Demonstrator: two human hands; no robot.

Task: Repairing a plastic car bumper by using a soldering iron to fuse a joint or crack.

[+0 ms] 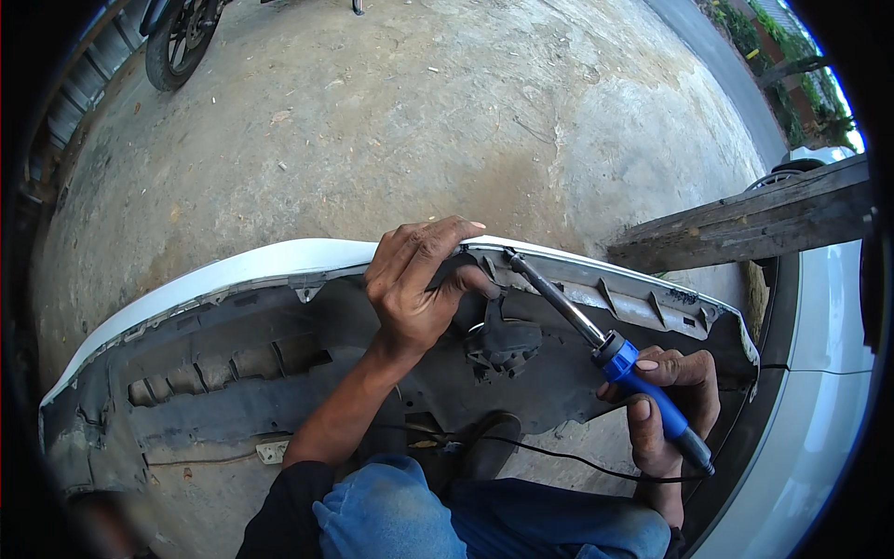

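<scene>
A white car bumper (251,265) stands before me, its dark inner side facing me. My left hand (408,293) is closed on its upper edge, fingers over the outside and thumb on the inner side. In my right hand (678,396) is a soldering iron (656,389) with a blue handle and a metal shaft. Its tip meets or nearly meets the inner side of the bumper's upper edge, just right of my left hand; actual contact is hard to tell. A round black fitting (503,345) sits inside the bumper below my left thumb.
The iron's black cord (577,456) runs left across my legs. A wooden post (745,219) slants in at the right, beside a pale car body (829,326). Concrete floor (447,112) stretches beyond the bumper, with a motorcycle wheel (182,42) at the far left.
</scene>
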